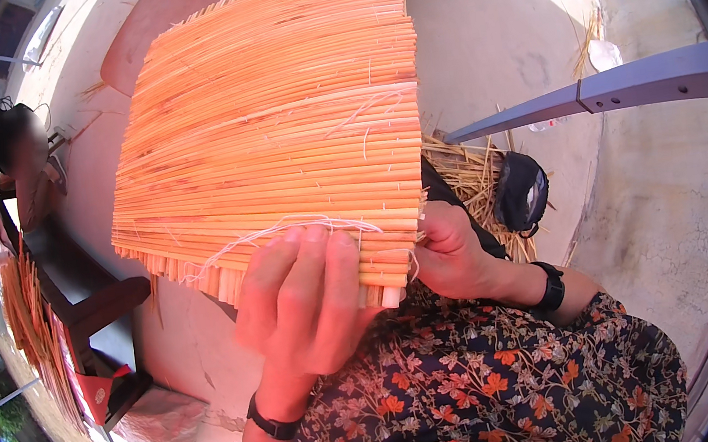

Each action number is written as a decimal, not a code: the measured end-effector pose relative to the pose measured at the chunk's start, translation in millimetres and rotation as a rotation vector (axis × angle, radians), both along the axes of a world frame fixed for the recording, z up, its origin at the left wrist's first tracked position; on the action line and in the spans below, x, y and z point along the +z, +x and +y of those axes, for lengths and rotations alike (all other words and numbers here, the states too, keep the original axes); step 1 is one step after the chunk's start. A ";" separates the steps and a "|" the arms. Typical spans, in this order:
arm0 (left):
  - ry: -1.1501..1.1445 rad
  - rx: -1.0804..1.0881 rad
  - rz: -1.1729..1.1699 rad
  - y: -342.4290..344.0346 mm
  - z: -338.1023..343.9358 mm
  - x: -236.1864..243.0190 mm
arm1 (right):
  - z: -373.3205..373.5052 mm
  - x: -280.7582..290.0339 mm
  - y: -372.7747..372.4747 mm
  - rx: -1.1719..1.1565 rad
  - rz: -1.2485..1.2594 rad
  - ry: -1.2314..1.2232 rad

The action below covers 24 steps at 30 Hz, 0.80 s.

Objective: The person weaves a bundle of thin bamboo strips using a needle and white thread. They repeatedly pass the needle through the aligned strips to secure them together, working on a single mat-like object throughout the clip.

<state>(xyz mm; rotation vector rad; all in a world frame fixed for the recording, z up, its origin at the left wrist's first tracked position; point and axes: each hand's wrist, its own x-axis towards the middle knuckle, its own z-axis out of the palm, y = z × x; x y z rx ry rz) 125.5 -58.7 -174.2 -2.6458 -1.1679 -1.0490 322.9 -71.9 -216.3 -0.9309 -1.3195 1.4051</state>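
A broad mat of straw-coloured reeds (273, 134), laid side by side and stitched with white thread, spreads out before me. My left hand (305, 293) grips its near edge, fingers bent over the top and the thumb hidden. Loose white thread (284, 228) loops across the reeds just past those fingertips. At the near right corner my right hand (453, 251) is closed against the side edge, its fingertips partly behind the mat. Whether it also pinches thread there I cannot make out. One pale reed end (391, 297) sticks out below the corner.
Loose reeds (477, 179) and a dark bag (520, 192) lie right of the mat. A grey-blue metal bar (603, 90) crosses at right. Leftward stand a dark wooden bench (82, 272) and a reed bundle (25, 297); a person (5, 149) bends beyond.
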 end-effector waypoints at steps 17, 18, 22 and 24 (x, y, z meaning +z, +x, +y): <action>0.045 0.090 -0.066 -6.4 8.3 11.8 | 17.5 14.8 47.3 -0.191 1.096 -0.325; 0.051 0.096 -0.089 -5.9 7.6 9.7 | 21.1 13.6 48.4 -0.071 1.202 -0.344; 0.026 0.050 -0.053 -9.7 7.5 6.6 | 27.4 10.7 50.1 0.119 1.134 -0.317; 0.025 0.046 -0.033 -10.0 5.9 5.8 | 25.3 5.4 53.7 0.071 0.883 -0.342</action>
